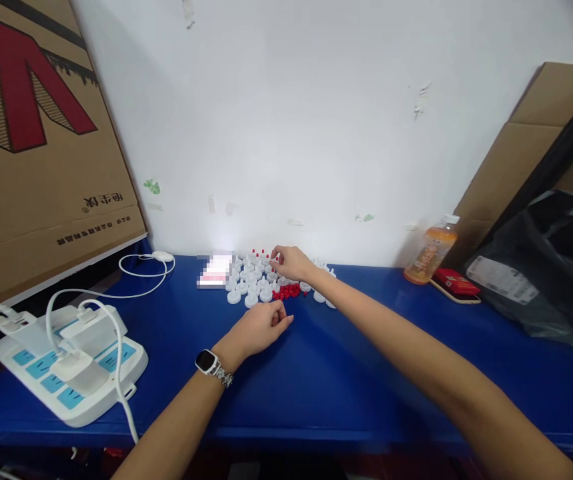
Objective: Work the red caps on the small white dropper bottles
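Many white round caps with narrow spouts stand grouped on the blue table, some at the back topped with small red tips. A heap of small red tips lies in front of them. Over the rear of the white caps is my right hand, its thumb and fingers bent together in a pinch; whatever lies between them is too small to make out. My left hand rests just before the red heap, fingers curled in and thumb against them. Any object inside it is hidden.
On the left sits a white power strip with chargers and cables, beneath a large cardboard box. A blurred-out flat item adjoins the caps. Rightward stand an orange drink bottle, a phone under a red packet, and a black bag.
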Demonstrator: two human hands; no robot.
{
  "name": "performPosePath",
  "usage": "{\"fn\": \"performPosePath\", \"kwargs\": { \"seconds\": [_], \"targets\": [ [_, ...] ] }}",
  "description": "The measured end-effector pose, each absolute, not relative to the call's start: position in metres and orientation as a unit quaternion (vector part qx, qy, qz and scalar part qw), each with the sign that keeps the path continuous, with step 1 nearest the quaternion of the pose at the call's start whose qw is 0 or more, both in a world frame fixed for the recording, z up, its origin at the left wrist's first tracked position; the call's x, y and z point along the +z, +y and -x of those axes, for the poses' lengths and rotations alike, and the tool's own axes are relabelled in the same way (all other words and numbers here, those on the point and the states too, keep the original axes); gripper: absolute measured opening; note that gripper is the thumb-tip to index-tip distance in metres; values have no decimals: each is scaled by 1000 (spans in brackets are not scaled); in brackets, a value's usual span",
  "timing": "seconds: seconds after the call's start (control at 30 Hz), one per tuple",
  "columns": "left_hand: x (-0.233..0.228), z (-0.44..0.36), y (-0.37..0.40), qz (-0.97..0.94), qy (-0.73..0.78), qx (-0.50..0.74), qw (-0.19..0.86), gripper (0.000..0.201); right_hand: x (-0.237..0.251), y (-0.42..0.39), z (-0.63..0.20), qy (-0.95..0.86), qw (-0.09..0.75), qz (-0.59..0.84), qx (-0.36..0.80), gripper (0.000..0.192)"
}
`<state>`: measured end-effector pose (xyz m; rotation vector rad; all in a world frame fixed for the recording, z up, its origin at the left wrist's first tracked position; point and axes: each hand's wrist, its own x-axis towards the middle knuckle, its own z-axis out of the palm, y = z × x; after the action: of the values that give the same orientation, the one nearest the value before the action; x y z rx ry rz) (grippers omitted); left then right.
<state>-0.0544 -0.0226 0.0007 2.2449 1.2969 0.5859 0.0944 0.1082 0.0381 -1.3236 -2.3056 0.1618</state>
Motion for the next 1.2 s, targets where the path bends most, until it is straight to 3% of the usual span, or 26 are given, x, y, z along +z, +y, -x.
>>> {"fn": "performPosePath", "kwargs": {
  "seconds": [0.2, 0.33, 0.47, 0.57, 0.63, 0.73, 0.9, 1.0, 1.2],
  "targets": [
    [-2, 55, -21, -820, 464, 227, 247, 37, 30, 100, -118, -855, 210, 470, 67, 9],
    [0, 55, -21, -819, 461, 268, 211, 33, 33, 91, -125, -830, 286, 467, 107, 10],
    [6, 51, -21, -782, 466, 407, 76, 30, 43, 60, -133, -785, 391, 446, 180, 16],
    [3, 46, -22, -796, 448, 405, 48, 43, 44, 29, -140, -776, 404, 399, 274, 23],
    [-3, 43, -22, -824, 430, 362, 76, 43, 42, 14, -146, -784, 390, 375, 304, 27],
    [-11, 41, -23, -848, 415, 306, 119, 38, 34, 7, -158, -802, 367, 409, 232, 33],
    [-13, 42, -23, -854, 434, 254, 134, 33, 18, 18, -178, -831, 236, 502, -44, 19],
    [-11, 42, -23, -856, 434, 247, 135, 32, 11, 22, -179, -840, 181, 504, -84, 21],
    [-11, 42, -23, -855, 436, 242, 145, 33, 8, 23, -170, -831, 192, 517, -71, 16]
  ]
}}
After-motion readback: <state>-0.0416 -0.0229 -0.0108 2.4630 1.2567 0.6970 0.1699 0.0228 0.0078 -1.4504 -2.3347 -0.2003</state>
